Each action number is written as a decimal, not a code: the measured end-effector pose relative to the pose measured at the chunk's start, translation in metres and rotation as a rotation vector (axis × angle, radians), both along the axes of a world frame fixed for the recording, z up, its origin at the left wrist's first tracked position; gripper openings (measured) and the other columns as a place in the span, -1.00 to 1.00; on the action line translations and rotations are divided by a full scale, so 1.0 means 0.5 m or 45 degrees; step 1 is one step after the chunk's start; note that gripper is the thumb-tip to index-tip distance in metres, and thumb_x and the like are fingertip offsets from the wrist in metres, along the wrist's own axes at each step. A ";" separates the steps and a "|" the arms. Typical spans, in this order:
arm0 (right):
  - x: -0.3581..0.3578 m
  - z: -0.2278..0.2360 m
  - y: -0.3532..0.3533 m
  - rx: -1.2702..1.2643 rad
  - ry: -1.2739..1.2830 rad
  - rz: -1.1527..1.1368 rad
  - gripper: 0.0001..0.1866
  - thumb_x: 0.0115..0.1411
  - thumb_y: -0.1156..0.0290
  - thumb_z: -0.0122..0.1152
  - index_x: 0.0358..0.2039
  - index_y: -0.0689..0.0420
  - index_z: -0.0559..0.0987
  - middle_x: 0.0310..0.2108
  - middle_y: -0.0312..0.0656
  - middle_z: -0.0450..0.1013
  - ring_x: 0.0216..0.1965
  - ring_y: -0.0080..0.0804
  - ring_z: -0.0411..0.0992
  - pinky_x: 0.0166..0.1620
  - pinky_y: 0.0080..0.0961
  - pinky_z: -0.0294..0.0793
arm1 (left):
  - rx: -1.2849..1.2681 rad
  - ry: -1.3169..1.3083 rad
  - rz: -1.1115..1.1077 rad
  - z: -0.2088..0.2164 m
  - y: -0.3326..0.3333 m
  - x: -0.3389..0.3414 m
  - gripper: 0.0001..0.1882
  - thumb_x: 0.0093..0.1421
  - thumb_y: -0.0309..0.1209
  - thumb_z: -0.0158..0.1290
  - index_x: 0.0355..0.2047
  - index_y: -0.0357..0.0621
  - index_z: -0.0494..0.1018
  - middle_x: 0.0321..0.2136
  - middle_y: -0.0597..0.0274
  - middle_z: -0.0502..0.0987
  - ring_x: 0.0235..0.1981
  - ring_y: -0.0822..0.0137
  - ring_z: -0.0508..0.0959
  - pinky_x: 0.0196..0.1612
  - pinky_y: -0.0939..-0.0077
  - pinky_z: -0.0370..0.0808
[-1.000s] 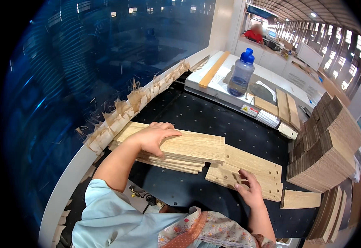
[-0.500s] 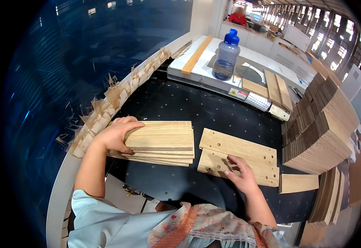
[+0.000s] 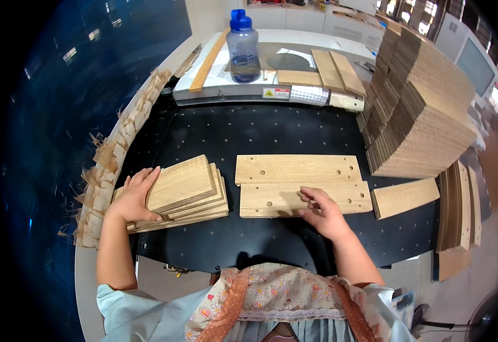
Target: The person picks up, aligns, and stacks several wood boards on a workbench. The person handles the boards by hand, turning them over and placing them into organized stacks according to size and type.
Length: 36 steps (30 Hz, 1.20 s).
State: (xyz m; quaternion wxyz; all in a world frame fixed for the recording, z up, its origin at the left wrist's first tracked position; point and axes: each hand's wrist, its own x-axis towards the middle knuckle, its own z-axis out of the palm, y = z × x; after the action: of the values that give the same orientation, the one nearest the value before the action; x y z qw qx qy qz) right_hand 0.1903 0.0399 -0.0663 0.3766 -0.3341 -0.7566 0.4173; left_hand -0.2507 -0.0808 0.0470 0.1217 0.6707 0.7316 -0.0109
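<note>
At the left, my left hand grips a light wooden board on top of a fanned stack, its thumb on the near edge and its fingers across the far side. Lower boards of the stack show beneath, turned at slightly different angles. Two drilled boards lie side by side in the middle: a far board and a near board. Over the near one is my right hand, fingers loosely bent and apart, holding nothing. Whether its fingertips touch the board I cannot tell.
A black dotted worktable lies under the boards. Tall stacks of boards stand at the right, near a short loose board. Behind is a white machine ledge with a blue-capped bottle. Ragged brown tape lines the left edge.
The view has shifted. The upper boards under my left hand have turned, their right end swinging away from me, and the stack is fanned. My right hand stays over the near drilled board.
</note>
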 end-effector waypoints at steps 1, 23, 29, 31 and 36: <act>0.016 -0.006 0.003 -0.006 0.027 -0.029 -0.44 0.00 0.54 0.34 0.06 0.16 0.42 -0.15 -0.18 0.39 -0.16 -0.45 0.35 -0.17 -0.61 0.34 | 0.001 0.017 -0.008 0.000 0.007 0.001 0.36 -0.54 -0.14 0.45 0.33 0.10 -0.03 0.29 -0.08 0.04 0.33 -0.05 -0.02 0.31 -0.04 -0.11; 0.399 -0.144 -0.108 -0.108 0.406 -1.145 -0.78 0.07 0.58 0.20 -0.22 0.21 0.53 -0.33 -0.21 0.48 -0.30 -0.42 0.45 -0.19 -0.53 0.45 | 0.295 -0.278 -1.008 -0.194 0.365 0.951 -0.03 -0.06 -0.05 0.24 0.27 -0.10 0.04 0.25 -0.17 0.07 0.27 -0.14 0.09 0.27 0.05 0.06; 0.392 -0.122 -0.109 0.113 0.261 -1.120 -0.83 0.04 0.55 0.19 -0.30 0.23 0.54 -0.44 -0.13 0.46 -0.35 -0.25 0.45 -0.24 -0.44 0.44 | -0.038 -0.091 -0.853 -0.228 0.408 1.082 0.08 -0.18 -0.04 0.30 0.29 -0.04 -0.03 0.21 -0.26 0.10 0.23 -0.18 0.14 0.22 0.03 0.16; 0.394 -0.123 -0.111 0.125 0.237 -1.080 -0.82 0.05 0.55 0.19 -0.28 0.23 0.53 -0.42 -0.14 0.45 -0.33 -0.29 0.45 -0.22 -0.47 0.44 | -0.106 -0.067 -0.850 -0.213 0.407 1.098 0.07 -0.21 -0.08 0.30 0.28 -0.03 -0.01 0.16 -0.24 0.16 0.18 -0.17 0.19 0.19 0.04 0.20; 0.403 -0.164 -0.108 -0.133 0.943 -1.235 -0.61 0.13 0.56 0.18 -0.02 0.17 0.38 -0.14 -0.20 0.39 -0.10 -0.45 0.38 0.00 -0.52 0.37 | -0.052 -0.167 -0.897 -0.208 0.392 1.106 0.00 -0.21 -0.16 0.28 0.25 -0.07 0.06 0.04 -0.14 0.30 0.02 -0.02 0.37 0.02 0.12 0.37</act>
State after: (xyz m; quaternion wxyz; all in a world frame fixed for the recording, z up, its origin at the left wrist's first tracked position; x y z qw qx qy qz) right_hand 0.3917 -0.0142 -0.1482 0.7448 -0.4910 -0.3156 0.3235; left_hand 0.3023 0.1153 -0.0570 0.1706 0.8784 0.4457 -0.0240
